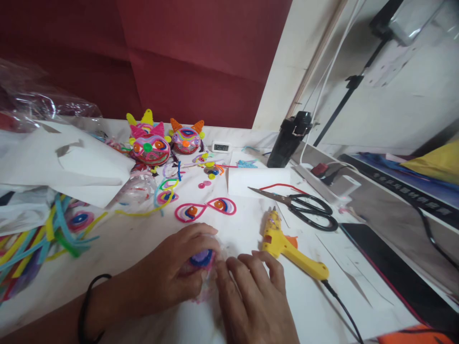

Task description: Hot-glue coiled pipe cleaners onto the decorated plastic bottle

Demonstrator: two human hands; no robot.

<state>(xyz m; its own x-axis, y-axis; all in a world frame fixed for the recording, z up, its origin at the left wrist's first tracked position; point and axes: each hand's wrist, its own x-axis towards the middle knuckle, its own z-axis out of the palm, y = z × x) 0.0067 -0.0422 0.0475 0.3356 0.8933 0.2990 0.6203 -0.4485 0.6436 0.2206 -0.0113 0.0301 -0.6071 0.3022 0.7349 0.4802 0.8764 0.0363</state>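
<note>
At the front middle of the table, my left hand (172, 272) curls its fingers and thumb around a round craft piece (201, 258) with a blue and purple disc and pink edging. Clear or whitish material shows at the piece's right side. My right hand (254, 296) has its fingers bent and close together against that side; its thumb is hidden. Just beyond the hands lie two pink teardrop eye shapes (206, 209) with orange centres. To the right of my right hand is a yellow hot glue gun (294, 253), its nozzle pointing away.
Black-handled scissors (301, 203) lie behind the glue gun. Colourful horned heads (148, 145) stand at the back beside a small digital clock (221, 147) and a black bottle (289, 141). Fuzzy craft stems (53, 234) pile at left. A black tablet-like slab (387, 263) lies at right.
</note>
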